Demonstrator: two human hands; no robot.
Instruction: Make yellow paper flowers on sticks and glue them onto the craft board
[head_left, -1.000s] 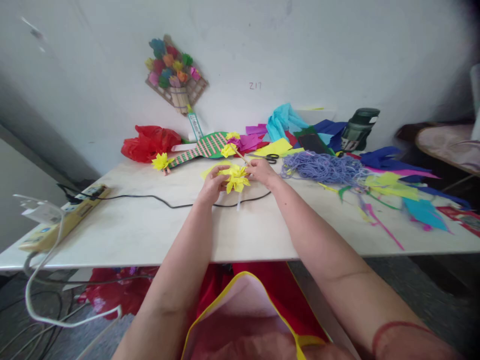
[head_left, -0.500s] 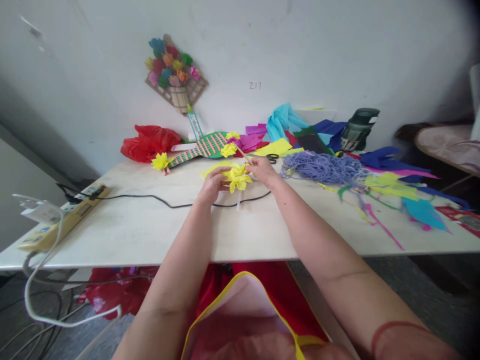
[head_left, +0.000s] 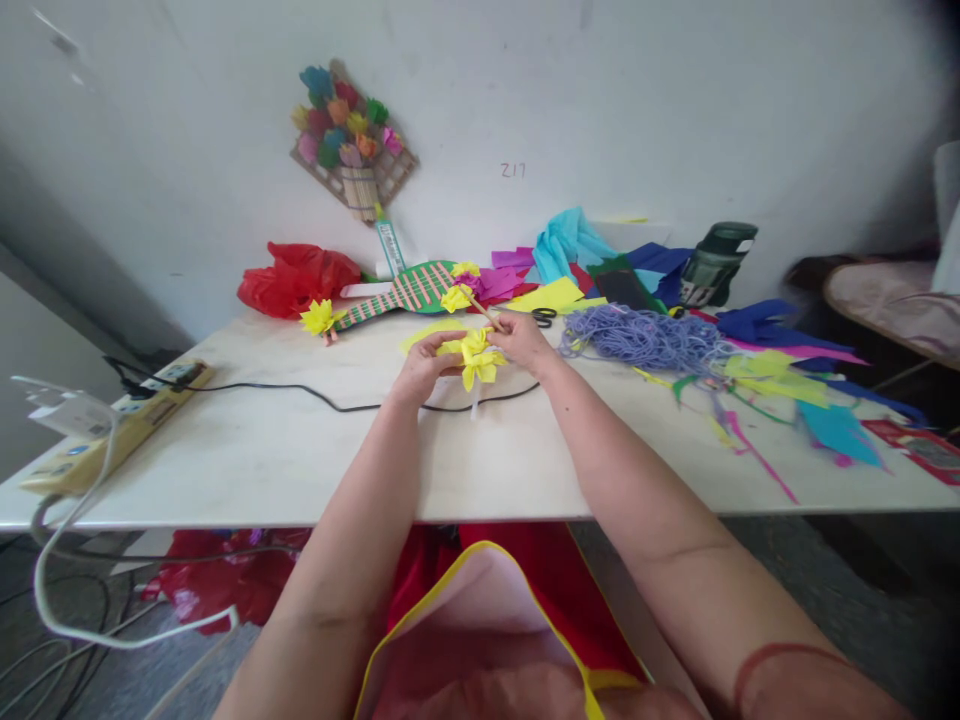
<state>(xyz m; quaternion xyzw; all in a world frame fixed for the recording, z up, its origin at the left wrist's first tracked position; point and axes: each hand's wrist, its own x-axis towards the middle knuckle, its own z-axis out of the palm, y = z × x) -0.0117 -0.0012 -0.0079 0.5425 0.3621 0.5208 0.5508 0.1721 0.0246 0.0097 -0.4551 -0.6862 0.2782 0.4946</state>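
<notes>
Above the middle of the table, my left hand [head_left: 424,368] is closed on a yellow paper flower [head_left: 480,374] with pointed, spread petals. A thin wooden stick [head_left: 484,312] slants up and left from the fingers of my right hand [head_left: 523,340], which pinch it close beside the flower. Whether those fingers also touch the petals, I cannot tell. Behind the hands lies a green board with pink strips [head_left: 424,288], shaped like a stringed instrument. One yellow paper flower [head_left: 320,317] sits at its narrow end, and another yellow flower [head_left: 457,298] is by its wide end.
Black scissors [head_left: 544,317] lie right of my right hand, near tangled purple string [head_left: 645,337]. Coloured paper and a dark green bottle [head_left: 718,264] stand behind. A power strip [head_left: 116,430] is on the left, its black cable [head_left: 315,400] crossing the table. Red plastic [head_left: 298,280] lies at the back.
The view has shifted slightly. The yellow flower has turned or tipped a little in my left hand, while my right hand keeps its pinch on the stick.
</notes>
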